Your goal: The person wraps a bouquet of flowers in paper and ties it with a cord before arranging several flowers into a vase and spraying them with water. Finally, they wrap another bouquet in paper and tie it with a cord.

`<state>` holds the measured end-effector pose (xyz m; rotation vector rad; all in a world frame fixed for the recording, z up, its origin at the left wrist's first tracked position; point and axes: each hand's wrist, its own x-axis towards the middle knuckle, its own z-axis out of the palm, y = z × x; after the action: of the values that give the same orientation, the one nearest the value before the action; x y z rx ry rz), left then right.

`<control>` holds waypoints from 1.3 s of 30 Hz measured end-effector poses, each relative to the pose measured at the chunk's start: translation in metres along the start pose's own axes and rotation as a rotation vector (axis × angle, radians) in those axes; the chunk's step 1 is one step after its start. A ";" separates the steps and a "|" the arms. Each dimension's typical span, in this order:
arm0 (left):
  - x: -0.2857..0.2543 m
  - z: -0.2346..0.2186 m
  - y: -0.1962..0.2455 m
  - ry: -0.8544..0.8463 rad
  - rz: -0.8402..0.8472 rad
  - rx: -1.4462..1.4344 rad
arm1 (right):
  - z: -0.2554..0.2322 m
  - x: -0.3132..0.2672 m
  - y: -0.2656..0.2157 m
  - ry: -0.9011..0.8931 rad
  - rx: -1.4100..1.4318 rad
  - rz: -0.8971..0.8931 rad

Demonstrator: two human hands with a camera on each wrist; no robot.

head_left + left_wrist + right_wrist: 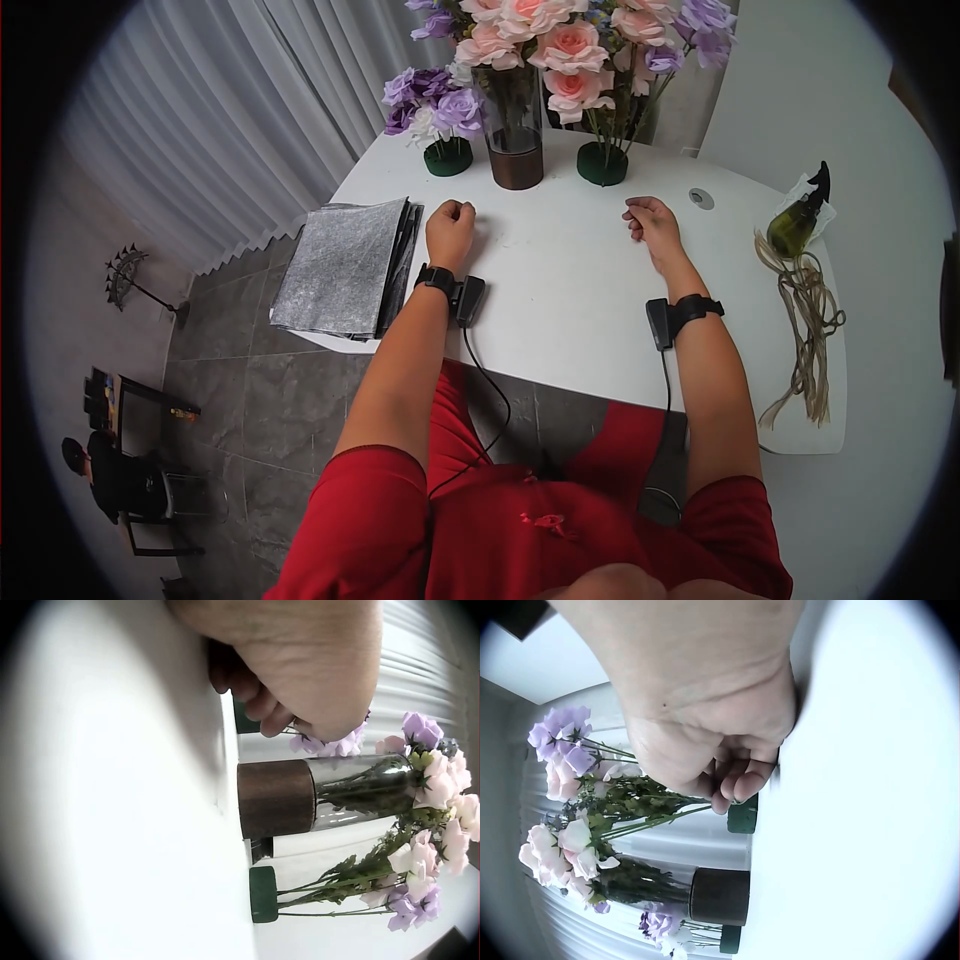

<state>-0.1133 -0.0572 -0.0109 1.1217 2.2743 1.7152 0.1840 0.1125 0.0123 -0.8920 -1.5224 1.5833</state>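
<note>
My left hand point(451, 235) rests on the white table point(560, 290) beside a stack of grey felt-like sheets point(340, 265), its fingers loosely curled around nothing. Farther right, my right hand point(656, 228) lies on the tabletop with bent fingers and nothing in them. Beyond the hands stands a glass vase point(515, 120) with a brown base, holding pink roses point(570, 50). A green foam block point(602, 163) with flower stems stands to its right. Another green block point(447, 156), with purple and white flowers point(430, 105), is on its left. Both wrist views show the vase past the fingers.
At the table's right side lie a dark green bottle-like object point(795, 225) on white paper and a bundle of tan cords point(808, 320). A round grey cap point(702, 198) sits in the tabletop. A curtain point(240, 110) hangs behind. A person point(115, 475) sits at the far left.
</note>
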 end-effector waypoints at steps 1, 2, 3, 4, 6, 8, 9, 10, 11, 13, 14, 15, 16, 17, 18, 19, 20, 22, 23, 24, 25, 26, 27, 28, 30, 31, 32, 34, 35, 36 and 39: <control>0.000 0.000 0.003 0.000 0.007 0.002 | 0.000 0.000 -0.001 -0.002 0.001 -0.001; -0.001 0.000 0.005 -0.005 0.015 0.002 | -0.001 -0.001 -0.001 -0.001 0.003 -0.005; -0.002 -0.001 0.007 -0.001 0.010 0.024 | -0.002 -0.001 -0.002 0.006 0.010 -0.012; -0.002 -0.001 0.009 0.002 0.007 0.047 | -0.002 -0.001 -0.002 -0.011 0.006 -0.001; -0.002 -0.001 0.010 0.005 0.036 0.035 | -0.002 0.000 -0.002 -0.034 -0.007 0.004; -0.003 0.000 0.009 0.020 0.041 0.018 | -0.002 0.001 -0.002 -0.036 -0.004 -0.002; -0.002 0.000 0.008 0.018 0.044 0.020 | -0.002 0.001 -0.002 -0.042 -0.013 -0.004; -0.003 -0.002 0.010 0.006 0.043 0.015 | -0.002 0.002 -0.002 -0.042 -0.012 -0.005; -0.004 -0.002 0.012 -0.005 0.042 0.008 | -0.002 0.002 -0.001 -0.037 -0.004 -0.004; -0.005 0.000 0.011 -0.017 0.035 -0.030 | -0.004 0.003 -0.002 -0.039 -0.001 -0.007; -0.004 -0.001 0.009 -0.029 0.028 -0.061 | -0.004 0.003 -0.002 -0.023 0.019 0.001; -0.004 -0.003 0.007 -0.019 0.024 -0.055 | -0.004 0.003 -0.001 -0.010 0.040 0.010; -0.004 -0.003 0.008 -0.023 0.031 -0.066 | -0.003 0.003 -0.001 -0.024 0.043 0.011; -0.005 -0.003 0.008 -0.023 0.034 -0.076 | -0.003 0.004 -0.001 0.010 0.043 0.003; -0.006 -0.003 0.009 -0.010 0.034 -0.065 | -0.001 0.004 0.000 0.042 0.043 -0.003; -0.007 -0.003 0.008 0.007 0.026 -0.055 | 0.000 0.004 0.000 0.020 0.045 0.001; -0.008 -0.003 0.008 -0.002 0.024 -0.063 | 0.000 0.004 0.000 0.033 0.065 -0.001; -0.006 -0.003 0.008 -0.021 0.030 -0.054 | -0.001 0.004 0.000 0.043 0.107 -0.012; -0.007 -0.003 0.007 -0.015 0.027 -0.047 | -0.001 0.004 0.000 0.034 0.111 -0.008; -0.007 -0.003 0.007 -0.019 0.017 -0.044 | -0.001 0.004 -0.001 0.043 0.101 -0.007; -0.007 -0.002 0.007 -0.025 0.008 -0.041 | -0.001 0.005 -0.001 0.055 0.091 -0.006; -0.008 -0.001 0.008 -0.017 0.039 -0.048 | -0.001 0.005 0.000 0.048 0.090 -0.009; -0.008 -0.001 0.009 -0.015 0.041 -0.045 | -0.001 0.006 0.000 0.046 0.093 -0.011; -0.009 -0.003 0.013 -0.085 -0.009 -0.021 | -0.001 0.006 0.001 0.047 0.073 -0.011; -0.010 -0.008 0.021 -0.148 -0.060 0.007 | -0.001 0.007 0.001 0.041 0.056 -0.012; -0.011 -0.012 0.029 -0.310 0.006 0.127 | -0.001 0.007 0.001 0.043 0.057 -0.009; -0.013 -0.017 0.037 -0.474 0.070 0.247 | -0.001 0.007 0.001 0.046 0.059 -0.005; -0.021 -0.030 0.054 -0.532 -0.029 0.147 | -0.001 0.006 0.001 0.039 0.064 -0.010; -0.024 -0.036 0.059 -0.593 -0.126 0.041 | -0.001 0.006 0.001 0.039 0.066 -0.014; -0.023 -0.044 0.056 -0.561 -0.053 0.130 | -0.002 0.005 0.001 0.039 0.069 -0.013; -0.029 -0.084 0.054 -0.332 0.465 0.523 | -0.003 0.004 0.000 0.026 0.043 -0.018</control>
<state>-0.1048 -0.1362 0.0568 1.9913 2.4243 0.9134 0.1845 0.1172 0.0119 -0.8695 -1.4689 1.5802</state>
